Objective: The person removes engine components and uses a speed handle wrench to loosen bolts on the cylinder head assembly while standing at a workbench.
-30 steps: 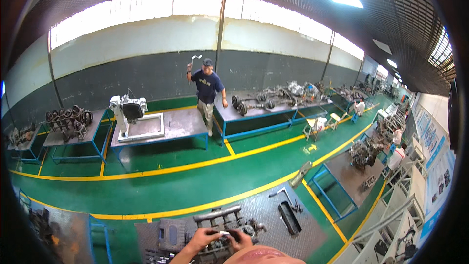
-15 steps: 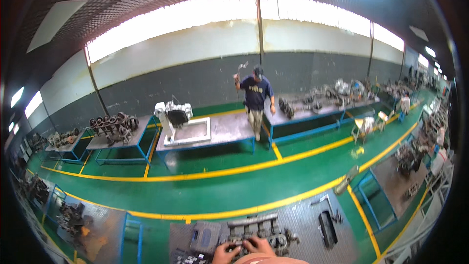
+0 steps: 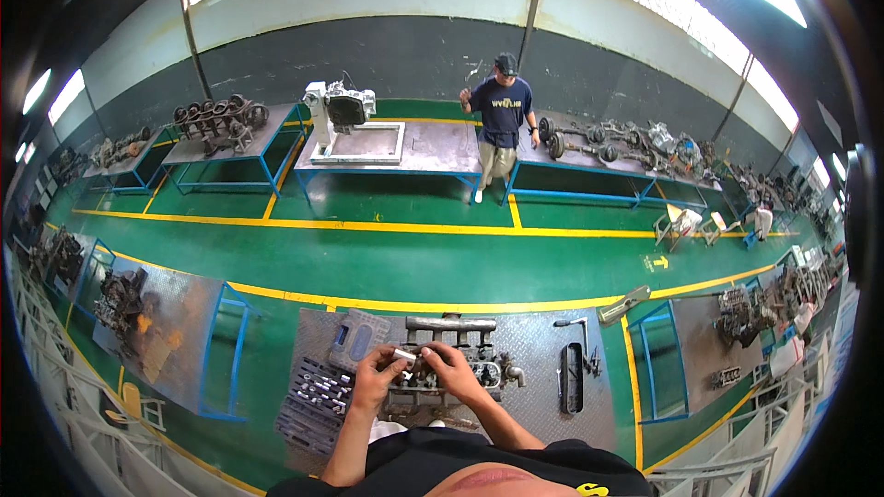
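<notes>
As both forearms reach forward | left hand (image 3: 376,377) pinches socket (image 3: 405,354) | right hand (image 3: 453,370) on engine part (image 3: 456,364)

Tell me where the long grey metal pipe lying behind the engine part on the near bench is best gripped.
Probably at mid-length, from above. The long grey metal pipe lies flat and crosswise on the grey metal bench, its top bare. Both hands, left and right, work just in front of it on the dark engine part.

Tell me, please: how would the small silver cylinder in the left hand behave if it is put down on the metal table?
The silver cylinder, pinched by the left hand, looks like smooth metal: probably stiff and rather slippery. Being round, it may roll on the flat metal table.
</notes>
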`<move>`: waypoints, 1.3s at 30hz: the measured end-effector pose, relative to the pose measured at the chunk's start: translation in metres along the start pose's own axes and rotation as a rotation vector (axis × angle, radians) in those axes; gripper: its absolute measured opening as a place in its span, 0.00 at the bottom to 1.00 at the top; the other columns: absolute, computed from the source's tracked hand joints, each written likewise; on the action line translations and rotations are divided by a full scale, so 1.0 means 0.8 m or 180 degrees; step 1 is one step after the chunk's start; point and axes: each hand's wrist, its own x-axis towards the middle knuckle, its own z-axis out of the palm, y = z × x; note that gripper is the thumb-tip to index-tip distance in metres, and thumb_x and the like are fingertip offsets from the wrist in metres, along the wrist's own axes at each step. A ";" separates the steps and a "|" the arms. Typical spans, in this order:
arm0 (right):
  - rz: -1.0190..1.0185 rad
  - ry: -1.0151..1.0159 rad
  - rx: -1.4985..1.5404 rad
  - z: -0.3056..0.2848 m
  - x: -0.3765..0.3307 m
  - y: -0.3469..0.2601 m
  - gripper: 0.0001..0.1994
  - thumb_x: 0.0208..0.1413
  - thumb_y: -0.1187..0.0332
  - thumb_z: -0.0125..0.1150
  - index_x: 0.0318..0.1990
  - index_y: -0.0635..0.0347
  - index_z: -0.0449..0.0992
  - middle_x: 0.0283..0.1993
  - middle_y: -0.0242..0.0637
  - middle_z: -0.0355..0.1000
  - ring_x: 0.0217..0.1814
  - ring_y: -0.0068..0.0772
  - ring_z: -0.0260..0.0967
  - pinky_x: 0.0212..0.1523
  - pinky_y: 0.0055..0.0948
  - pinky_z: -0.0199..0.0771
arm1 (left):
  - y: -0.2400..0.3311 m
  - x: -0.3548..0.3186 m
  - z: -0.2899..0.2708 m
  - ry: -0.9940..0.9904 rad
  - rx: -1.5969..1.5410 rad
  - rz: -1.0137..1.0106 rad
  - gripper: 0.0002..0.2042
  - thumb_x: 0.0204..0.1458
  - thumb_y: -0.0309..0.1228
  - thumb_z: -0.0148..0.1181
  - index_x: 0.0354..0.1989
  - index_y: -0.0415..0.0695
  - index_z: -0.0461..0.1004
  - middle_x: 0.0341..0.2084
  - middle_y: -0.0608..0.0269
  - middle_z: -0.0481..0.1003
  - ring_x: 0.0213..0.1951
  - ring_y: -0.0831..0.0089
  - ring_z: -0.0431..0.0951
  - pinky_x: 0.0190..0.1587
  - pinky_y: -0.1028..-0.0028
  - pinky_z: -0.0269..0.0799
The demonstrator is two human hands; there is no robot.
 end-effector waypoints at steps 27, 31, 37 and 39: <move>0.0003 0.1720 -0.1636 -0.168 0.140 0.188 0.20 0.56 0.67 0.63 0.54 0.65 0.70 0.48 0.53 0.76 0.48 0.54 0.75 0.50 0.42 0.73 | 0.011 -0.080 -0.072 0.2106 -0.1847 -0.0593 0.14 0.59 0.46 0.59 0.34 0.47 0.75 0.23 0.66 0.71 0.25 0.74 0.70 0.31 0.70 0.67; 0.0045 0.2066 -0.0941 -0.205 0.169 0.267 0.17 0.60 0.63 0.57 0.49 0.68 0.77 0.47 0.54 0.77 0.51 0.52 0.75 0.53 0.40 0.72 | 0.008 -0.080 -0.073 0.2214 -0.2289 -0.0424 0.15 0.60 0.44 0.59 0.35 0.43 0.74 0.22 0.64 0.70 0.25 0.72 0.70 0.31 0.71 0.68; -0.0036 0.2185 -0.0945 -0.208 0.218 0.244 0.19 0.58 0.60 0.62 0.48 0.69 0.73 0.49 0.56 0.73 0.53 0.55 0.70 0.55 0.43 0.70 | -0.005 -0.101 -0.088 0.2147 -0.1847 -0.0754 0.13 0.61 0.41 0.56 0.36 0.43 0.74 0.28 0.61 0.75 0.29 0.70 0.74 0.32 0.70 0.71; -0.0033 0.2460 -0.0900 -0.216 0.228 0.258 0.28 0.58 0.55 0.63 0.56 0.71 0.69 0.55 0.60 0.68 0.59 0.58 0.65 0.60 0.44 0.66 | -0.009 -0.105 -0.098 0.2089 -0.1910 -0.1085 0.12 0.60 0.40 0.56 0.37 0.44 0.74 0.29 0.61 0.75 0.30 0.69 0.74 0.33 0.69 0.71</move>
